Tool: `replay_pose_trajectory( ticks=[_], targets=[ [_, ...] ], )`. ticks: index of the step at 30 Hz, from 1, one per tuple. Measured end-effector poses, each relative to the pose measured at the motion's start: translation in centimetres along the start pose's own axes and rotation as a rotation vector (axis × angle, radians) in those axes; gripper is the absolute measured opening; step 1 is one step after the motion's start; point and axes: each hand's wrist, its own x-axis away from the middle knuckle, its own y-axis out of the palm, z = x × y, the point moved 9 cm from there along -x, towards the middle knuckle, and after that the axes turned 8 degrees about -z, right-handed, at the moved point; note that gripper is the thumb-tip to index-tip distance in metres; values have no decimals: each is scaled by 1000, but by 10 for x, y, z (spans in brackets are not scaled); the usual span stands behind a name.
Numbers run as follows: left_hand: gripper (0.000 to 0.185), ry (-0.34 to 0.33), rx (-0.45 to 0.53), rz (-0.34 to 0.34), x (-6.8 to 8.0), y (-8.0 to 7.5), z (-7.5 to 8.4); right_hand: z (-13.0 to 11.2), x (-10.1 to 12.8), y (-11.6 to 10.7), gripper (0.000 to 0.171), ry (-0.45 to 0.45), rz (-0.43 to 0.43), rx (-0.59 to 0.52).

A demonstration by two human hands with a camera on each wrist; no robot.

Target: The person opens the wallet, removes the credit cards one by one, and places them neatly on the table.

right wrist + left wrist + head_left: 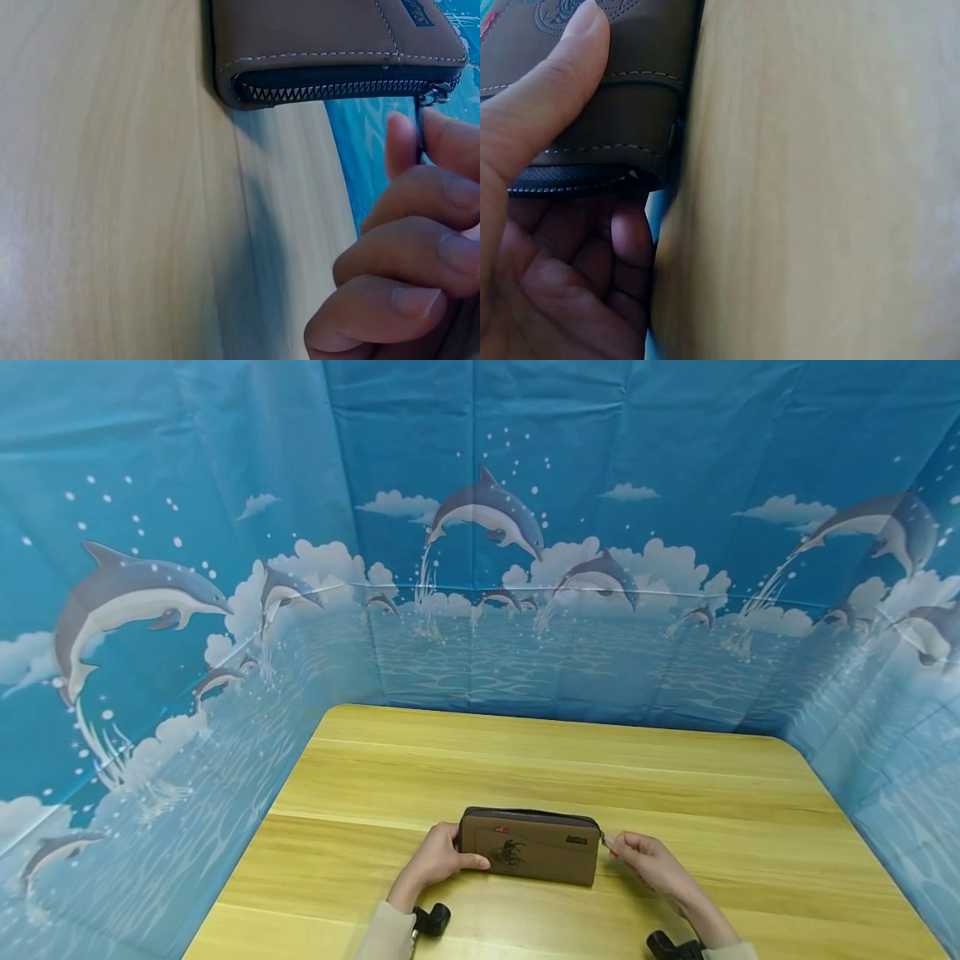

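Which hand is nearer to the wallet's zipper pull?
The right hand: it pinches the zipper pull at one end of the wallet. The left hand grips the wallet's opposite end, farther from the pull.

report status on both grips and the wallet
Left grip holds wallet at one end. Right grip pinches zipper pull at opposite upper corner. No obstruction seen.

Yellow wood-grain table, blue dolphin-print sheeting
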Motion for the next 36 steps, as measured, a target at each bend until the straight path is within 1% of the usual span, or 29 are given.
replay_pose_trajectory(
  ticks=[2,7,10,16,20,24,26,30,33,36],
  targets=[
    [18,-9,5,-3,-3,0,-8,2,0,2,46,-4,-30,-1],
    [20,-17,39,-11,-4,0,-12,5,1,5,44,-15,-94,2],
    [19,-16,44,-9,-3,0,-12,6,1,5,44,-17,-97,11],
    [19,-22,39,-13,-3,0,-11,5,2,4,42,-5,-75,25],
    [20,-30,34,-17,-3,0,-11,8,2,5,41,1,-83,19],
    [19,-31,12,-11,-3,0,-12,8,1,5,40,4,-78,55],
    [18,-31,3,-6,-2,0,-9,6,1,4,40,9,-64,79],
    [17,-8,12,-5,3,-1,8,3,1,4,39,11,-40,124],
    [16,-2,29,-12,7,-1,20,4,2,5,37,10,-39,158],
    [16,-7,37,-16,9,-2,23,5,2,6,36,9,-37,197]
  ],
)
